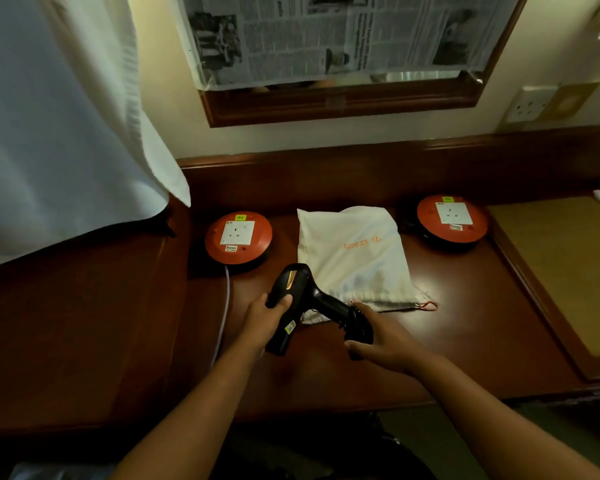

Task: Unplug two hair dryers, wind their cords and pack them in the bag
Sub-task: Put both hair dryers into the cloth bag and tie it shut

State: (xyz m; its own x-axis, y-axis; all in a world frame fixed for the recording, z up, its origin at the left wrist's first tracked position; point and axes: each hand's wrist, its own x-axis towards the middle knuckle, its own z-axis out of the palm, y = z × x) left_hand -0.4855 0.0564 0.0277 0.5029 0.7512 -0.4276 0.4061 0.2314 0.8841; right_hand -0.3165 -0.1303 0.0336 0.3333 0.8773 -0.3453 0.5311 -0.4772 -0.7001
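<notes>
Dryer [300, 299]: black, held above the desk [465, 323] at the near edge of the bag, barrel towards the left, handle towards the right; a yellow tag is seen on the barrel.
Left hand [269, 318]: curled round the barrel, thumb laid over its top.
Right hand [378, 336]: closed round the handle end, where a dark bundle, seemingly wound cord, is gripped with it; the detail cannot be told.
Bag [354, 258]: white cloth, orange lettering, laid flat at mid-desk between the two reels; its mouth is turned towards the person, a red drawstring [428, 305] trailing at its right corner.
Left reel [238, 237]: red disc with white socket, set left of the bag; a pale cable [225, 306] is run from it towards the desk front.
Right reel [451, 218]: alike, set right of the bag.
White cloth [59, 116]: hung at far left.
Mirror [343, 98]: wood-framed, covered with newspaper [343, 32].
Wall socket [530, 103]: at upper right
</notes>
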